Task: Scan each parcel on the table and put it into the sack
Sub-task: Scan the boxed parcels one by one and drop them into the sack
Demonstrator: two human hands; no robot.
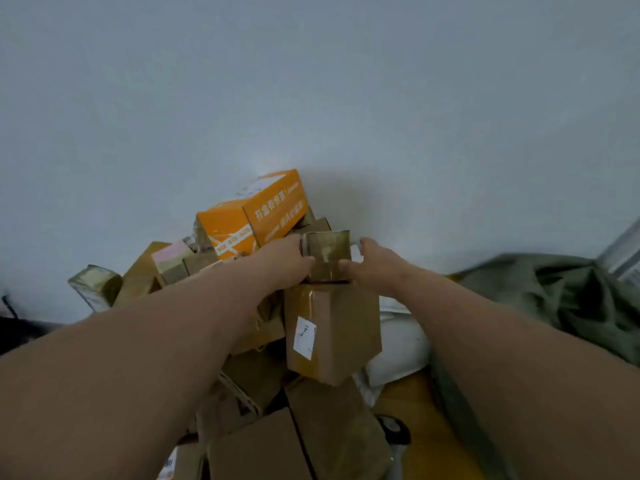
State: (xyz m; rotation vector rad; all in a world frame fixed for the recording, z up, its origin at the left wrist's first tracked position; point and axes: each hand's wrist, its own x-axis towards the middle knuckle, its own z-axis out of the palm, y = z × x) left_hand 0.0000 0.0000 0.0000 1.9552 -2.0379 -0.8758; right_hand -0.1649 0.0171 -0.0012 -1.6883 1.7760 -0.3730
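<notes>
A small brown taped parcel (pixel 327 254) sits high on the pile against the wall. My left hand (pixel 282 265) grips its left side and my right hand (pixel 372 263) grips its right side, thumbs on its near face. Just below it stands a taller cardboard parcel (pixel 343 334) with a white label. An orange box (pixel 252 216) lies behind my left hand. The olive green sack (pixel 554 299) lies crumpled at the right. A black scanner (pixel 393 427) lies low on the wooden table, partly hidden by boxes.
Several more cardboard parcels (pixel 263 445) are heaped across the table in front of me. A white soft mailer (pixel 398 348) lies to the right of the pile. A taped box (pixel 95 285) sits at the far left. The pale wall stands right behind the pile.
</notes>
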